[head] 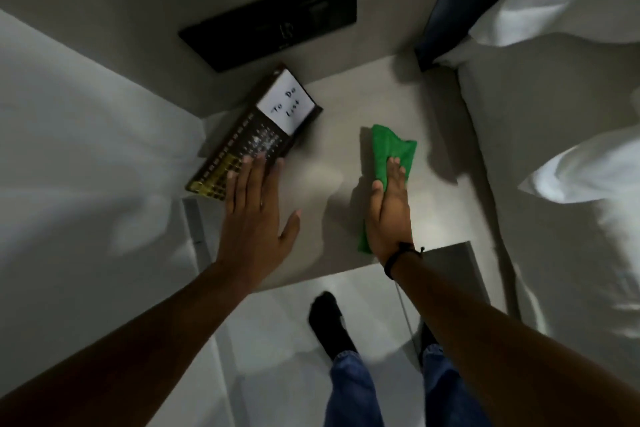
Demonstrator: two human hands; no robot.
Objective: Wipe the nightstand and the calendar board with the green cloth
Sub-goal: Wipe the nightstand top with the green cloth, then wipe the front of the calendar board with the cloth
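Green cloth (389, 156), soft and limp, lies mid-nightstand (332, 107) under the flat-open right hand (388, 215); press it by palm. Left hand (254, 215), spread wide, steadies the stiff, light calendar board (252, 135) at the left edge.

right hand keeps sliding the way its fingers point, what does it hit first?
Likely the wall behind the nightstand. The right hand, flat on the green cloth, points across bare top; the calendar board sits off to the left. Depth unclear.
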